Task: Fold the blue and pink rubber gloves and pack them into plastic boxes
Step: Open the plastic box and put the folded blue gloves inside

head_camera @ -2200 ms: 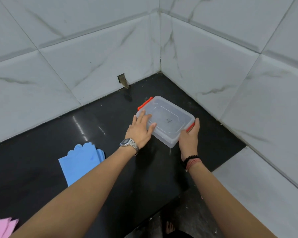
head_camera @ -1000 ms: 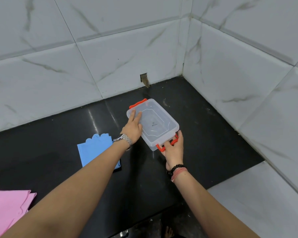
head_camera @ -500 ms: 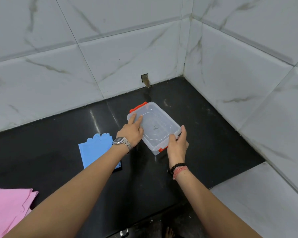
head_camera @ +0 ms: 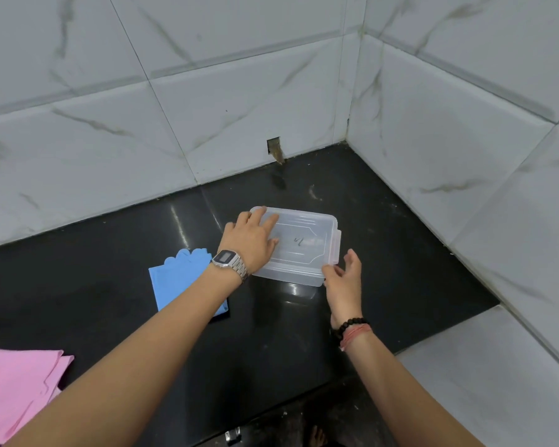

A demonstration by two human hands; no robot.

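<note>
A clear plastic box (head_camera: 304,243) with its lid on lies on the black counter (head_camera: 410,253) near the corner of the walls. My left hand (head_camera: 249,240) rests flat on the left part of the lid, fingers spread. At the box's near right corner my right hand (head_camera: 344,282) has its fingers apart, the fingertips touching the edge. A folded blue glove (head_camera: 178,279) lies flat left of the box, partly under my left forearm. Pink gloves (head_camera: 17,391) lie at the bottom left edge of the view.
White marble-look tiled walls (head_camera: 449,140) close off the counter at the back and right. A small hole (head_camera: 273,148) sits low in the back wall. A white tiled surface (head_camera: 497,382) adjoins the counter at the lower right.
The box has been turned and shifted slightly; its orange clips no longer show. My right hand has come off the near end and opened at the corner.
</note>
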